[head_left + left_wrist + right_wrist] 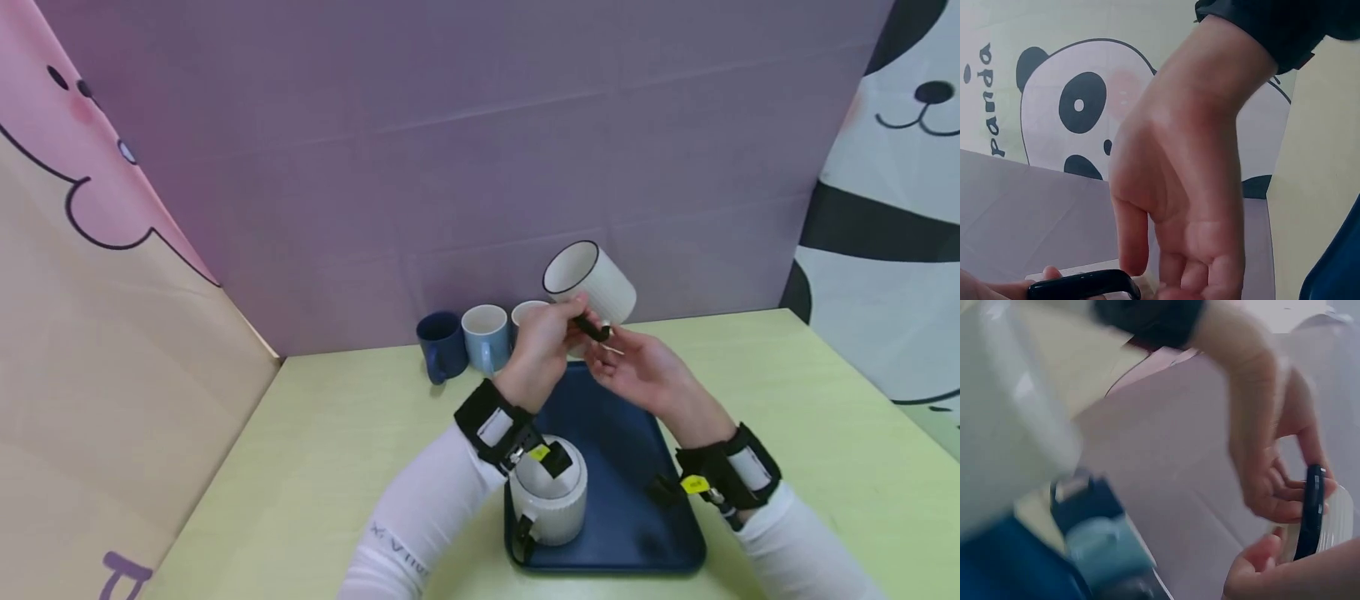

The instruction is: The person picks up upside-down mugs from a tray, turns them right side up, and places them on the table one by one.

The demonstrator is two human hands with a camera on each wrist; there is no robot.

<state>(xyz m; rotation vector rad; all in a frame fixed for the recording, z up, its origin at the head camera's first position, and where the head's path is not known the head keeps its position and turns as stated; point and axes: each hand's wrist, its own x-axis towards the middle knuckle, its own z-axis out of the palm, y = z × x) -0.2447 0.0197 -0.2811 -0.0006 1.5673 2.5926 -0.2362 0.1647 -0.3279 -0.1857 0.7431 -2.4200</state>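
Note:
A white ribbed mug (600, 287) with a dark rim and black handle is held up above the far end of the tray, its mouth tilted up and left. My left hand (546, 337) grips it at the handle (1313, 512). From the right, my right hand (645, 371) pinches it near the handle's lower end; the mug body partly hides those fingertips. In the left wrist view the right hand (1185, 181) hangs beside the handle. Under my left wrist, a similar white mug (551, 504) with a black handle stands on the tray, apparently upside down.
The dark blue tray (618, 500) lies on the pale yellow table (352, 467). Along the back wall stand a navy mug (442, 346), a light blue mug (485, 333) and a pale mug (525, 310), which is partly behind my left hand. A purple-grey cloth wall (375, 208) rises behind.

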